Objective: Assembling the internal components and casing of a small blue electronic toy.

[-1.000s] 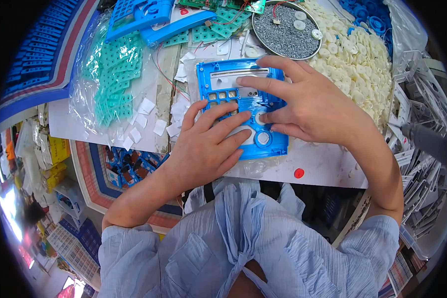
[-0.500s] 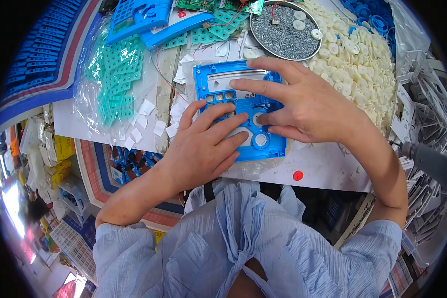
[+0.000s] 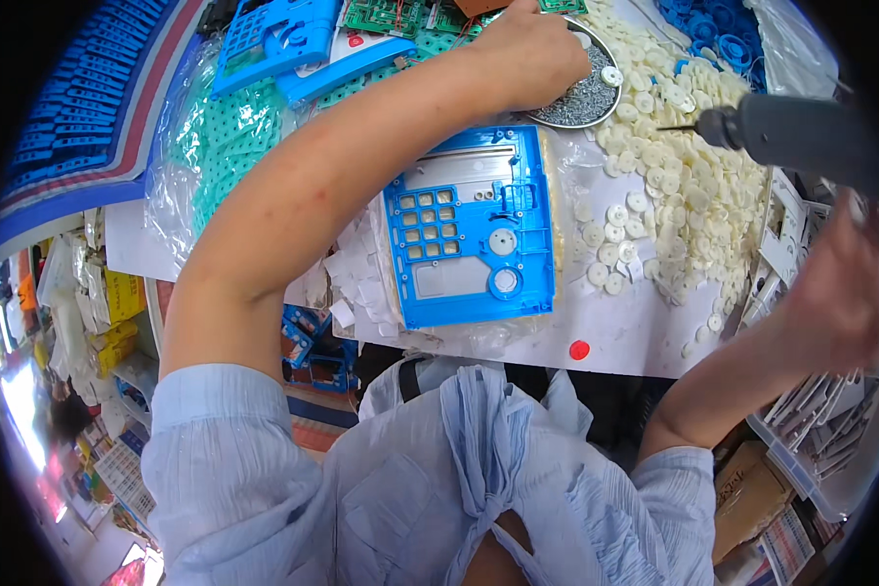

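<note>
My left hand reaches over the round metal dish of small screws, its fingers curled down; whatever they pinch is hidden. At the far right my right hand, blurred, is at the rear of a grey electric screwdriver and appears to grip it. The thin bit points left, above the pale discs. On the table in front of me lies a blue plastic housing, inner side up, with a grid of square openings. Two white discs sit in its round seats. Neither hand touches it.
Cream discs are heaped to the right. Teal pads in clear plastic lie left, near white paper squares. Blue housings and green circuit boards are at the back. A red disc lies near the front edge.
Both hands have left the blue housing. My left hand has gone up and right to the screw dish. My right hand has moved far right, and the screwdriver is now higher and further left.
</note>
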